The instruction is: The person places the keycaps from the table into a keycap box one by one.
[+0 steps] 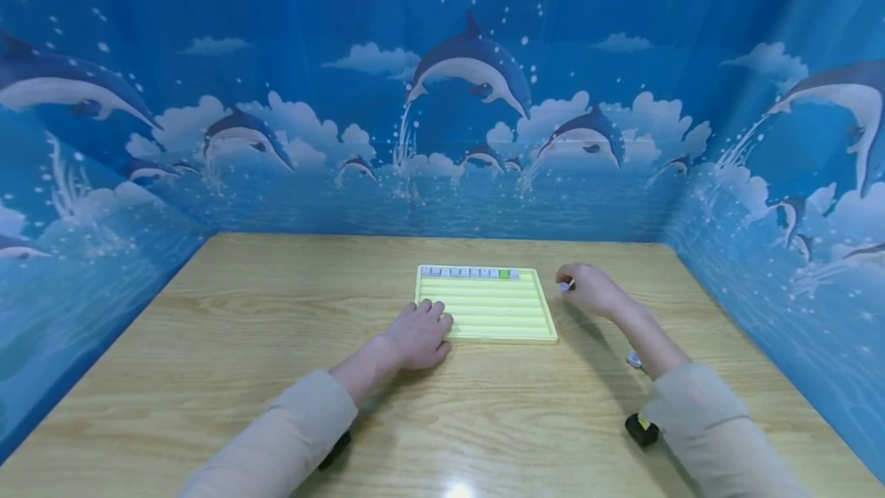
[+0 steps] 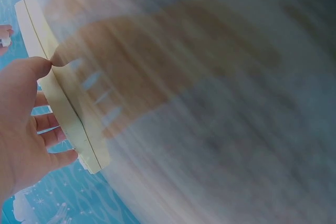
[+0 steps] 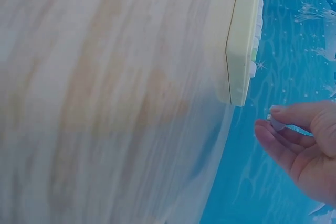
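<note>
A pale yellow-green tray with ridged rows lies on the table. Along its far edge runs a row of several small white tiles, with one green tile near the right end. My left hand rests on the tray's left front corner, fingers over it and thumb against its front side. Just right of the tray, my right hand pinches a small white tile between thumb and fingers, raised off the table. The tile's face cannot be read.
Beside the right forearm lies a small whitish piece, partly hidden by the arm. A black device sits at the right cuff, another under the left. A dolphin-print curtain encloses the wooden table.
</note>
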`<state>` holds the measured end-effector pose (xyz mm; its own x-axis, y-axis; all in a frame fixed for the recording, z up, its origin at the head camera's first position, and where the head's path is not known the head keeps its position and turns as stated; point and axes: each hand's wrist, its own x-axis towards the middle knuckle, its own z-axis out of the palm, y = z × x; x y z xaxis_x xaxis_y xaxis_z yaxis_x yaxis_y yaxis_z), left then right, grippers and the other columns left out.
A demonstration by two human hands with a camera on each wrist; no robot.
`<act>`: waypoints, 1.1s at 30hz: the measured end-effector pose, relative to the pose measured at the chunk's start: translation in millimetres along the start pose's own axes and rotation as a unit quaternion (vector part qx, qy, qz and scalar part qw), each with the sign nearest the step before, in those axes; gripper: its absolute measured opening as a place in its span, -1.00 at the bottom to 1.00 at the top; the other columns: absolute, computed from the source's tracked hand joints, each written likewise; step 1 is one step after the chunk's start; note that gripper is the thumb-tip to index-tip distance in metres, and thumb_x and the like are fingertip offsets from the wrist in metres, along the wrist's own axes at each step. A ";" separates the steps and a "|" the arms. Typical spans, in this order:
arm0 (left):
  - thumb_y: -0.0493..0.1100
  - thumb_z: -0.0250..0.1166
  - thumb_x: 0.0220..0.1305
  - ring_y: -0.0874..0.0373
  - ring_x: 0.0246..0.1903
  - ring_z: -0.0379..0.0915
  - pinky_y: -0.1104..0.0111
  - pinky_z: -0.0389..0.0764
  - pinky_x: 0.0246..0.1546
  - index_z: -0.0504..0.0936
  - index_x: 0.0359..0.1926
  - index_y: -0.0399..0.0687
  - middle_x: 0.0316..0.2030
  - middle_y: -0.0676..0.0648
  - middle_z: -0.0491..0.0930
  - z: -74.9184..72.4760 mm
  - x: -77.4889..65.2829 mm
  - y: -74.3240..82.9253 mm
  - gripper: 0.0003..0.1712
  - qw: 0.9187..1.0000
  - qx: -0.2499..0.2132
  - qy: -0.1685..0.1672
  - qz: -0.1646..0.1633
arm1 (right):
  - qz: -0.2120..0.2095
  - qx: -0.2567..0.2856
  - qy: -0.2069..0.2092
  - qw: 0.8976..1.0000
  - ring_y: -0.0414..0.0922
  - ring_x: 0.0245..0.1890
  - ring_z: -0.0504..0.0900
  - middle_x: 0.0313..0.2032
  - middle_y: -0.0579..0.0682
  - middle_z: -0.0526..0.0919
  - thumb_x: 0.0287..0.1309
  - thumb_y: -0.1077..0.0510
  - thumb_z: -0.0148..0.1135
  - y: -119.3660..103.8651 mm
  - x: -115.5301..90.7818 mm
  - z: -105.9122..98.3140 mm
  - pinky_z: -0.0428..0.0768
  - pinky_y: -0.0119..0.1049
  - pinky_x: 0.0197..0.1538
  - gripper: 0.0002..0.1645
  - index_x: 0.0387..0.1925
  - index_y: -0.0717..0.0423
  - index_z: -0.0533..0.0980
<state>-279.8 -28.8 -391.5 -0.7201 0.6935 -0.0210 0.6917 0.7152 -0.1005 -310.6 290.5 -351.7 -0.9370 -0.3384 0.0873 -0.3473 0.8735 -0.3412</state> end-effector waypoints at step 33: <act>0.10 0.02 0.33 0.00 0.00 0.29 0.08 0.32 0.12 0.43 0.09 -0.12 -0.05 -0.12 0.38 -2.3 -1.2 1.0 -0.52 1.000 -0.005 -0.007 -0.005 | 0.024 0.041 0.014 0.999 0.04 -0.27 0.52 -0.24 0.20 0.57 0.13 0.26 0.16 -5.9 38.6 15.9 0.51 -0.14 -0.26 -0.69 -0.11 0.39 0.51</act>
<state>-278.0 -28.7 -389.3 -0.7282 0.6845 -0.0343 0.6844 0.7234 -0.0910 -344.1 266.7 -361.3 -0.9534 -0.2863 0.0947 -0.2990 0.8563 -0.4212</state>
